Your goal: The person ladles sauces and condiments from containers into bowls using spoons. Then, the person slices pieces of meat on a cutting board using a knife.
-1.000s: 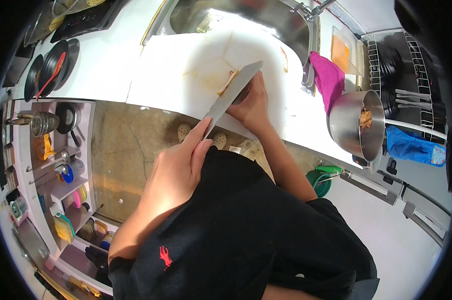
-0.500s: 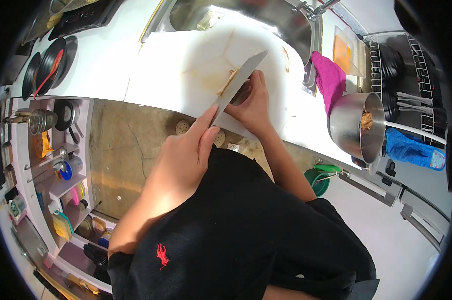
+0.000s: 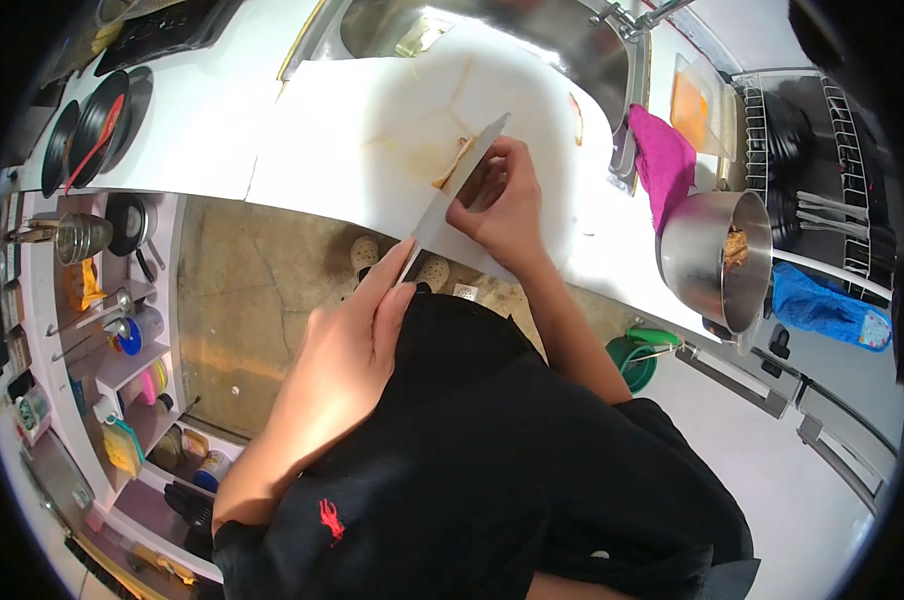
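My left hand (image 3: 347, 345) grips the handle of a long knife (image 3: 440, 214), whose blade points up and to the right over a white cutting board (image 3: 392, 110). Against the far side of the blade lies a thin brown-edged slice (image 3: 454, 166) of food. My right hand (image 3: 507, 205) is on the near side of the blade, with curled fingers around something dark; the blade and fingers hide most of it. Another thin strip (image 3: 576, 118) rests near the board's right edge.
Behind the board is a steel sink (image 3: 572, 50). To the right are a magenta cloth (image 3: 662, 160), a steel pot (image 3: 692, 255) with brown food inside, and a dish rack (image 3: 755, 135). Black pans (image 3: 107, 120) with a red utensil stand at the left. Shelves (image 3: 137, 365) are lower left.
The knife first slid forward, then came back toward my body with my left hand. My right hand has stayed nearly in place, its fingers slightly shifted. The slice remains beside the blade.
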